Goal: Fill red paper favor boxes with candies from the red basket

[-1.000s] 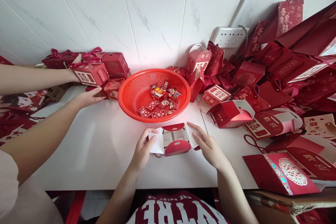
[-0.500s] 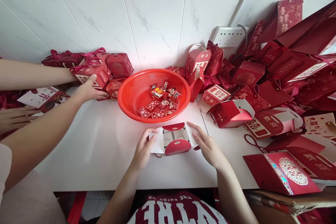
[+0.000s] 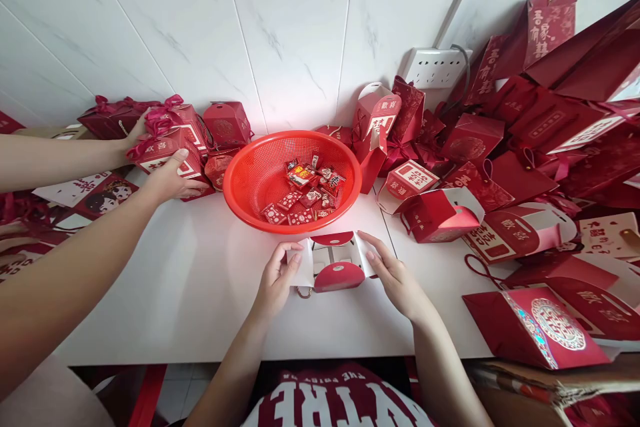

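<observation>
Between my two hands stands a red gift box (image 3: pixel 340 277) with its top open and its flaps spread; its inside is white. My left hand (image 3: pixel 279 275) pinches the white flap on the left side, thumb on top. The opposite flap is held between thumb and fingers of my right hand (image 3: pixel 393 275). A short cord loop hangs from the box near my left hand. Just beyond the box sits a red plastic basket (image 3: pixel 245 180) with several small wrapped candies (image 3: pixel 311 195) in it.
Many red gift boxes (image 3: pixel 443 215) and bags (image 3: pixel 555 330) crowd the right side. At left, a co-worker's hands (image 3: pixel 173 177) hold ribboned red boxes (image 3: pixel 167 150). A power strip (image 3: pixel 434 68) is on the tiled wall; a cardboard box (image 3: pixel 530 380) stands below the front right edge.
At left, the co-worker's hands have shifted the ribboned boxes slightly left, away from the box behind the basket. My hands keep nearly the same hold on the box flaps.
</observation>
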Demonstrator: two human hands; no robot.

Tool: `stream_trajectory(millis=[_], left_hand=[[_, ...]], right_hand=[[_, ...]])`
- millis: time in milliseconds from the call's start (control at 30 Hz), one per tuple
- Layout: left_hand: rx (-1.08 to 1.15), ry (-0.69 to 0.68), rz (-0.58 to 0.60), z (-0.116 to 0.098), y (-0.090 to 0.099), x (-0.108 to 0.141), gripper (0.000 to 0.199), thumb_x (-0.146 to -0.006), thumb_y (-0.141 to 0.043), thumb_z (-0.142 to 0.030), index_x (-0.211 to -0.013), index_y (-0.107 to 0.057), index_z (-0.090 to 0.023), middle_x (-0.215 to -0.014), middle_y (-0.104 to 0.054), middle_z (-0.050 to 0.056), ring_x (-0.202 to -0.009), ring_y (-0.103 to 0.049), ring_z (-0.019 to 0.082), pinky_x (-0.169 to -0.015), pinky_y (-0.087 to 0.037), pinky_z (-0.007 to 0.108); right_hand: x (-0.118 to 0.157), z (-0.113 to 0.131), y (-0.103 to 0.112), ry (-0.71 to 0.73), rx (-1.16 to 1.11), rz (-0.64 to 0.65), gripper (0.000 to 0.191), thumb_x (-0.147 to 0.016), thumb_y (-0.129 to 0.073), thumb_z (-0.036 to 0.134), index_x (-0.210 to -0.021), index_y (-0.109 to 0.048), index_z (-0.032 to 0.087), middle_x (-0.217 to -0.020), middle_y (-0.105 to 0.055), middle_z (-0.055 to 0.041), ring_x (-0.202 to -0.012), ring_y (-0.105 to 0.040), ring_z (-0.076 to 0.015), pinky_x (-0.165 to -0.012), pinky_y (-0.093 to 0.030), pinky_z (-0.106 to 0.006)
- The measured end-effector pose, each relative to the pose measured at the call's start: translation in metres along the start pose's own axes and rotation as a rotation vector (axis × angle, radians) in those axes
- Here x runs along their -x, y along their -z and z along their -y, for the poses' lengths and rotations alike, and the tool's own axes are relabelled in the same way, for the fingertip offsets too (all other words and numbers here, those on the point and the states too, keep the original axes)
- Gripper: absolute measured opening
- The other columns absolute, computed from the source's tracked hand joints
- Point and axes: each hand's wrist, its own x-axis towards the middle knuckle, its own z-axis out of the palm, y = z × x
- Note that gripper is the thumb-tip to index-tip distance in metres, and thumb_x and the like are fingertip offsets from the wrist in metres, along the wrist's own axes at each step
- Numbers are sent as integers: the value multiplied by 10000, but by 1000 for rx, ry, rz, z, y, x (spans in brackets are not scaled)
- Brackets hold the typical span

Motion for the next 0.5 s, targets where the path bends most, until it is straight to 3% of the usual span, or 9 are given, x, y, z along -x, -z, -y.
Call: stream_trajectory(millis=[100,167,267,333,400,500], left_hand=[[-364,-245,-190,-7,2,1,199,-941,-615,-417,-1023,-730,-275,-1143,-641,75,-1035,-653,256,-921,-557,400],[-536,-335,-231,-17,3,5,196,-939,-621,-368,-1059,-769,-322,-1219,-657,68,-1158,-613,287,-1056,-484,439],[-547,-260,-90,-37,3,14,335,-988,-535,-343,-1285,-688,-358,-1265,-694,34,-1212,-617,280,-1109,-448,434],[-484,-163,34,-48,3,17,421,-1011,-485,-363,-1421,-578,-349,-1389,-638,21,-1316,-567,272,-1143,-424,424],[-429,-117,156,-54,4,17,483,-1013,-478,-374,-1495,-488,-342,-1512,-535,10,-1420,-473,264,-1191,-372,420],[-424,-149,302,-58,7,12,548,-971,-551,-344,-1510,-454,-342,-1601,-415,8,-1499,-359,266,-1238,-292,435]], right_hand=[[-1,-6,-3,99,197,-75,539,-1051,-328,528,-1567,-337,372,-1621,-351,-45,-1507,-315,-273,-1198,-351,-532],[0,-7,-5,156,326,-94,545,-1059,-325,502,-1585,-297,358,-1672,-228,-46,-1556,-186,-278,-1227,-287,-558],[4,-3,-5,256,377,-73,531,-1046,-400,490,-1547,-355,320,-1676,-204,-69,-1540,-237,-286,-1198,-359,-539],[7,3,-4,342,367,-67,555,-1012,-497,498,-1521,-381,308,-1672,-208,-84,-1530,-263,-297,-1181,-393,-526],[8,8,-3,470,391,-52,571,-970,-583,507,-1491,-432,328,-1685,-165,-73,-1542,-219,-326,-1199,-348,-564],[6,13,-4,673,473,-3,521,-876,-687,575,-1342,-609,354,-1691,-151,-40,-1550,-148,-391,-1226,-184,-666]])
